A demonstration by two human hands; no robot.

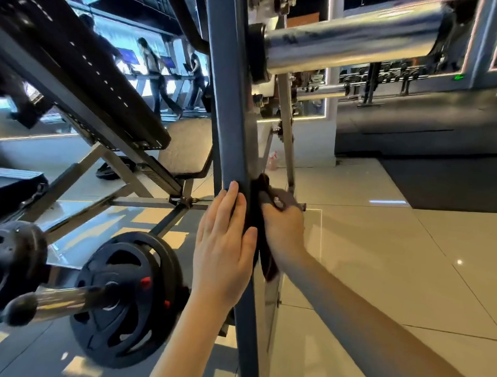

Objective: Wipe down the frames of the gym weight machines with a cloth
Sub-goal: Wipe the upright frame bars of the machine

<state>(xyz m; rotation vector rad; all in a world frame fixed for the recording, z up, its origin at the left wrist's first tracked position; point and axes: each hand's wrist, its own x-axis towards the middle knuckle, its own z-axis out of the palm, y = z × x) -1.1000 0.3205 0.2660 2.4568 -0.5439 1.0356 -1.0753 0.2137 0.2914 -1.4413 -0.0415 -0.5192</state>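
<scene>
Green lit sign (458, 77) on far wall, too blurred to read. Dark cloth (255, 211) pressed on right face of blue-grey upright frame post (230, 116), bunched in clenched fingers of right hand (283, 221), tail hanging below palm. Left hand (225, 244) flat on post's left face, fingers (232, 199) straight, just beside cloth's edge, grasping nothing. Black weight plates (123, 297) on chrome bar, left of post's lower end.
</scene>
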